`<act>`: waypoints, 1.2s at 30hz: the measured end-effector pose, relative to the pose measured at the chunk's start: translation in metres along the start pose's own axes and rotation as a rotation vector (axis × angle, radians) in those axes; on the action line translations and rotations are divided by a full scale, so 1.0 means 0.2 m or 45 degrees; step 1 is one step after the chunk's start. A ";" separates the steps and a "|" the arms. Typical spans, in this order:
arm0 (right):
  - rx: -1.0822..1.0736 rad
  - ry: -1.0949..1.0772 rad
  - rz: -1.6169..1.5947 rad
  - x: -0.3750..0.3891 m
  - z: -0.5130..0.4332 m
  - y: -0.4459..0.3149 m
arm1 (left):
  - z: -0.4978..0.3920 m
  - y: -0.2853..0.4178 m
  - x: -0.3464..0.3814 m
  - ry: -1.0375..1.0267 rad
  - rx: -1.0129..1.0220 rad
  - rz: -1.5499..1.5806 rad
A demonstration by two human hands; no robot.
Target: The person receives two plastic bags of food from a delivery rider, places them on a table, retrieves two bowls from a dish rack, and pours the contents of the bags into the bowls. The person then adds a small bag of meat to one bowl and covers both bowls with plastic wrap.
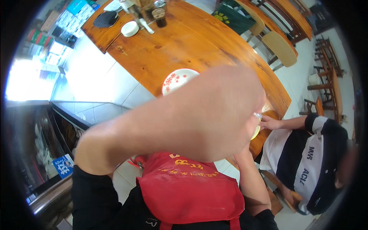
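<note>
My left forearm crosses the view, blurred and close to the camera. My left hand (234, 100) reaches to the right above the wooden table (201, 37), back upward; its fingers are mostly hidden. A small pale, shiny thing (258, 115) shows at its fingertips, and I cannot tell whether they hold it. Behind that hand my right forearm (250, 175) reaches forward, with the right hand out of sight. Part of a yellow-rimmed dish (256, 131) shows beside the seated person's hand (269, 123). A white plate with red flowers (174, 81) lies partly covered by my left arm.
Stacked small white plates (130, 29), a glass of dark liquid (159, 17) and a black pouch-like item (106, 19) sit at the table's far end. A person in a striped shirt (307, 161) sits at right. Chairs (279, 49) stand beyond the table.
</note>
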State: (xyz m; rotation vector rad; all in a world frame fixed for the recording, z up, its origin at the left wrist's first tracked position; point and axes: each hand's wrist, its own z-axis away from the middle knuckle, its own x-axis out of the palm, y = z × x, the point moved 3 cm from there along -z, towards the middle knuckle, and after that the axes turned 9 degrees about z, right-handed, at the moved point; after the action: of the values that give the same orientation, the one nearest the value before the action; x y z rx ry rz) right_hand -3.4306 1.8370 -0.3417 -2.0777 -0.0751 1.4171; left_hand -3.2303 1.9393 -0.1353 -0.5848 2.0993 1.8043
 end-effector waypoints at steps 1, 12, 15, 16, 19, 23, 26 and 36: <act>0.017 0.008 0.001 0.00 0.01 0.00 | 0.02 -0.03 0.04 0.061 -0.113 0.127; 0.324 -0.093 -0.081 -0.12 0.23 -0.11 | 0.20 -0.24 0.43 0.992 0.098 0.617; 0.385 -0.146 -0.095 -0.15 0.28 -0.13 | 0.25 -0.28 0.46 1.051 0.097 0.646; 0.399 -0.162 -0.100 -0.15 0.29 -0.14 | 0.27 -0.30 0.47 1.079 0.108 0.660; 0.439 -0.209 -0.109 -0.17 0.32 -0.16 | 0.31 -0.34 0.49 1.125 0.115 0.705; 0.479 -0.259 -0.121 -0.17 0.34 -0.18 | 0.34 -0.39 0.52 1.164 0.097 0.760; 0.503 -0.286 -0.125 -0.19 0.35 -0.20 | 0.35 -0.43 0.53 1.184 0.091 0.784; 0.542 -0.354 -0.135 -0.21 0.36 -0.24 | 0.39 -0.46 0.54 1.265 0.091 0.806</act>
State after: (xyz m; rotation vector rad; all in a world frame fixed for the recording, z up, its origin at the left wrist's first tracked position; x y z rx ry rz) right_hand -3.4964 1.8922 -0.3000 -1.5067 0.0046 1.4980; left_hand -3.2808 1.9930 -0.2794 -1.0361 3.2897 1.9349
